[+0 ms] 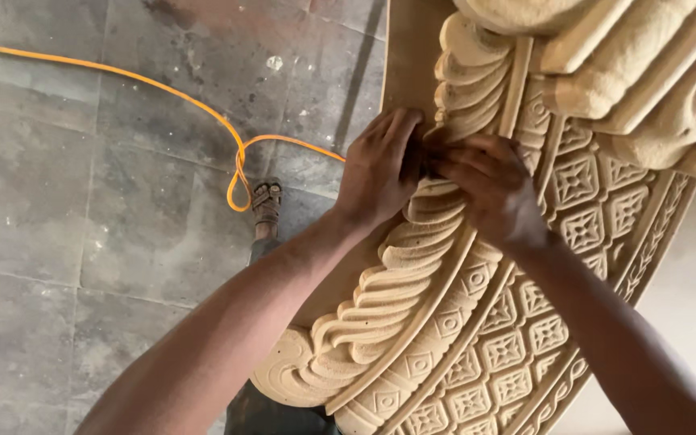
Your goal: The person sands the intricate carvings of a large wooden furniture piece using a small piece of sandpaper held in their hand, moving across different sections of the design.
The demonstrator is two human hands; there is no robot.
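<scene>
A large carved wooden panel (517, 322) in pale tan fills the right half of the head view, with wavy leaf ridges, a band of diamond-flower squares and thick rounded scrolls at the top. My left hand (380, 169) and my right hand (489, 189) press together on the wavy ridge near the panel's upper left edge. Fingertips of both hands meet at a dark spot between them. Something small may be pinched there, but it is hidden by the fingers.
A grey, stained concrete floor (82, 242) lies below on the left. An orange cable (239, 165) runs across it and loops near my sandalled foot (267, 203). The panel's flat outer rim (404, 64) overhangs the floor.
</scene>
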